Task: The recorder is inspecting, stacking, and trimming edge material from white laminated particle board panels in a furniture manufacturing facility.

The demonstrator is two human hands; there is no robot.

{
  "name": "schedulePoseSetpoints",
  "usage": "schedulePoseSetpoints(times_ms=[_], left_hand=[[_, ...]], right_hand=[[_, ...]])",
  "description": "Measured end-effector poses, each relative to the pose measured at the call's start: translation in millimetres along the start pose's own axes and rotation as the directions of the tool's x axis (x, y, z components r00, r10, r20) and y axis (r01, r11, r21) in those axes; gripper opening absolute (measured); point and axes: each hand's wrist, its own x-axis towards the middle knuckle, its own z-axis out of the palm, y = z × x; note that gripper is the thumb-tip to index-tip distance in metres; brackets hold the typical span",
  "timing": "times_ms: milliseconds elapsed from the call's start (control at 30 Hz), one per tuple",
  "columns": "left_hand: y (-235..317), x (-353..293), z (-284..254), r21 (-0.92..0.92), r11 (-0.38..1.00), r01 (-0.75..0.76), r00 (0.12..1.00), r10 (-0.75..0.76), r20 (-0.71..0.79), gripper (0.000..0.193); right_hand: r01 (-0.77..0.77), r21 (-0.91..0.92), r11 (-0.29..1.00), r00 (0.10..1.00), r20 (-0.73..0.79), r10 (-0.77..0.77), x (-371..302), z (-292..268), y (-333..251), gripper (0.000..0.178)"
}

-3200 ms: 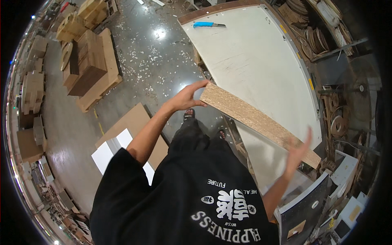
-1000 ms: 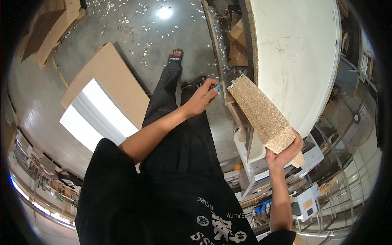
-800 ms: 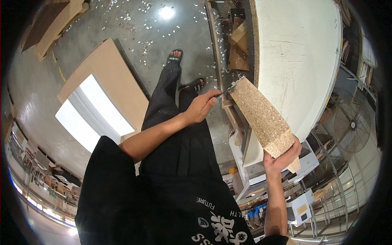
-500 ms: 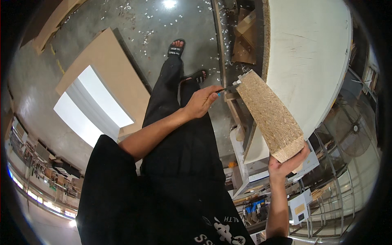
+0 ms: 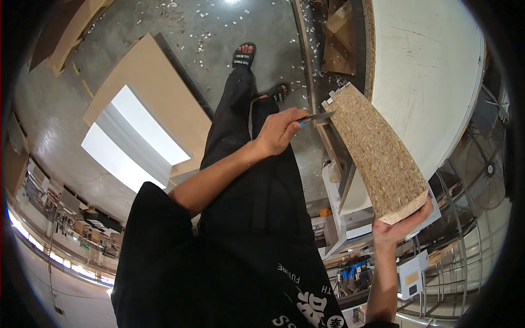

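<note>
Two grips closed: left hand [image 5: 279, 131] on knife [image 5: 322, 116], right hand [image 5: 402, 224] cupping near end of chipboard [image 5: 377, 147], beside white tabletop [image 5: 426, 71]. Probably stiff, fairly heavy, crumbly-edged; best supported beneath, clear of blade.

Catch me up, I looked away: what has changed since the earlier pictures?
The left hand has let go of the board and taken the blue knife off the white tabletop. Its blade has shifted from the board's far-end strips to near its left edge. As a second ago, the right hand holds the board's near end.
</note>
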Motion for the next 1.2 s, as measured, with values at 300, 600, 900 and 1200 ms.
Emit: schedulePoseSetpoints(times_ms=[300, 600, 900, 1200], left_hand=[[-1, 3, 4, 0.014, 0.998, 0.055, 0.996, -0.054, -0.070, 0.051], [-17, 20, -7, -0.027, 1.000, -0.009, 0.999, 0.011, 0.052, 0.050], [-3, 25, 3, -0.029, 0.999, 0.013, 0.999, -0.014, -0.036, 0.058], [-10, 23, 0, 0.008, 1.000, -0.020, 1.000, 0.020, -0.023, 0.056]], right_hand=[[-0.040, 0.016, 0.999, 0.999, 0.020, 0.039, 1, 0, -4, 0.114], [-0.029, 0.011, 1.000, 1.000, 0.009, 0.029, 0, -1, 0, 0.109], [-0.032, -0.019, 0.999, 0.999, 0.029, 0.033, 2, -4, -4, 0.106], [-0.041, 0.006, 0.999, 0.998, 0.043, 0.041, -2, -5, -3, 0.106]])
